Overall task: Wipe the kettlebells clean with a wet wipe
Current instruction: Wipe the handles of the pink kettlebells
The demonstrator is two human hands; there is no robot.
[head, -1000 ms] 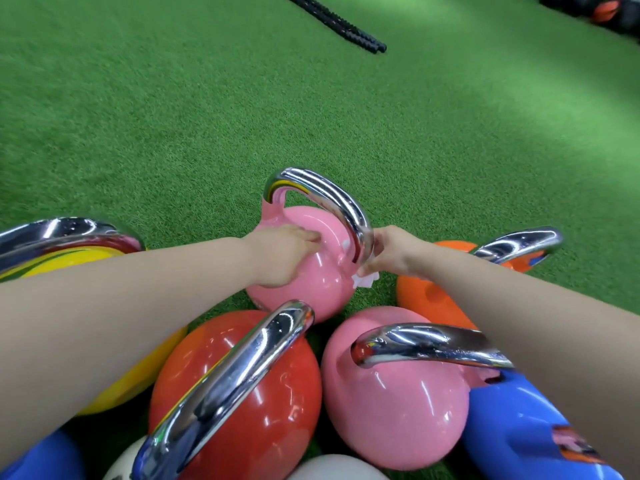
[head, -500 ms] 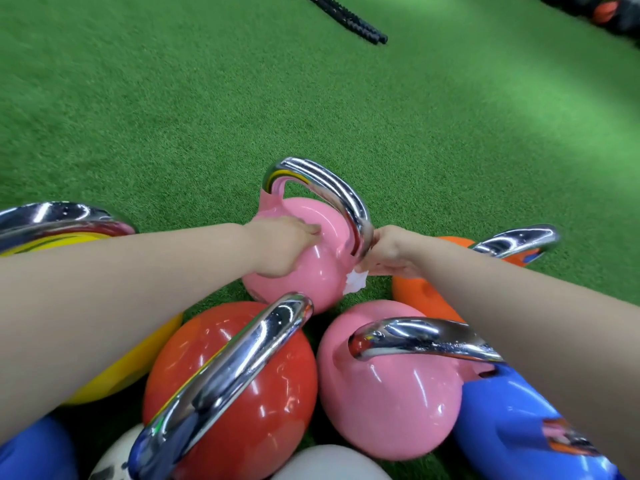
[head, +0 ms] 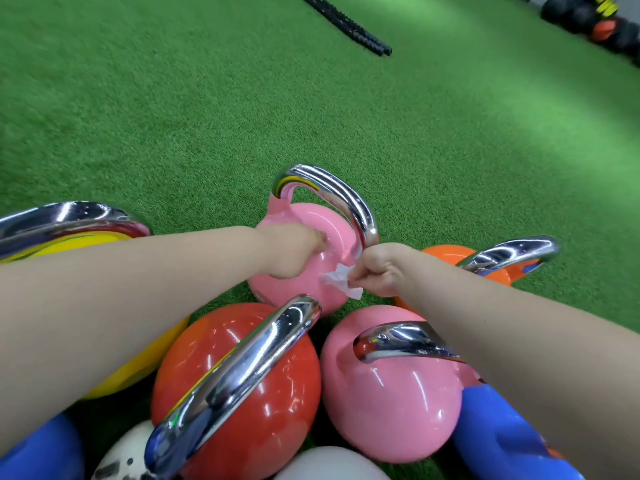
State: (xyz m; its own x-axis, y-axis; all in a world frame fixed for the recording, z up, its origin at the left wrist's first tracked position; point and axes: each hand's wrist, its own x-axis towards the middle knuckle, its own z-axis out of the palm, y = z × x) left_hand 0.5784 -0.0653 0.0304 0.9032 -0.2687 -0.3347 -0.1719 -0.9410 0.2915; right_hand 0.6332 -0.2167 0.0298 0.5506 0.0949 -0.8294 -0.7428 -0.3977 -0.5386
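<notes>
Chrome handles crossing nearest, over a red kettlebell and a near pink kettlebell. Beyond, the far pink kettlebell, on green turf. Left hand resting curled on its top, steadying; grip hidden. Right hand pinching the wet wipe against its right flank. Best to press flat, sweeping round under the handle. Orange kettlebell crowding the right side. Black rope well beyond.
</notes>
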